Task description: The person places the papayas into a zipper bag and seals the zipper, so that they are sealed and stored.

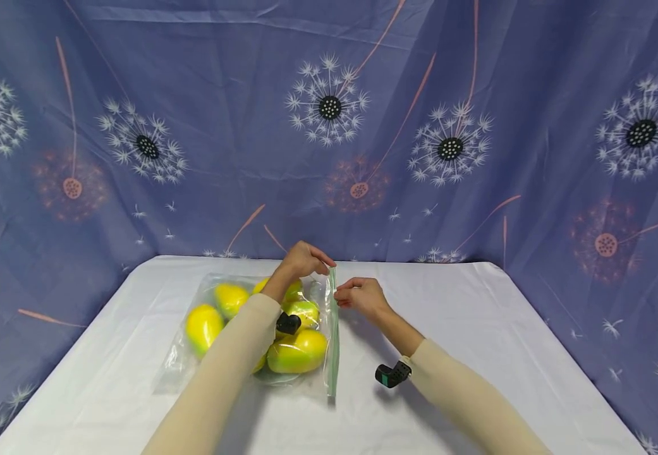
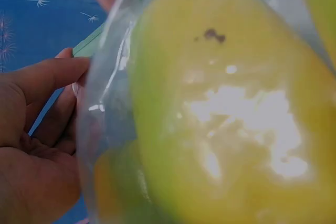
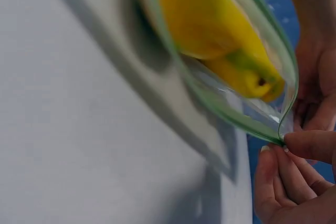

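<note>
A clear zip bag [image 1: 176, 354] with a green zip strip [image 1: 334, 354] lies on the table, several yellow-green mangoes [image 1: 297, 351] inside it. My left hand [image 1: 304, 259] reaches over the bag and pinches its edge at the far end of the zip strip. Just nearer, my right hand [image 1: 365, 297] pinches the strip between thumb and fingers. In the right wrist view the bag's mouth gapes beside the pinched spot, with mangoes [image 3: 210, 24] showing through it. A mango [image 2: 226, 103] behind shiny plastic fills much of the left wrist view, beside the left hand [image 2: 39, 124].
The table [image 1: 454, 309] has a white cloth, bare to the right of the bag. A blue curtain [image 1: 237, 126] printed with dandelions hangs behind and at both sides. Each wrist carries a black camera [image 1: 392, 374].
</note>
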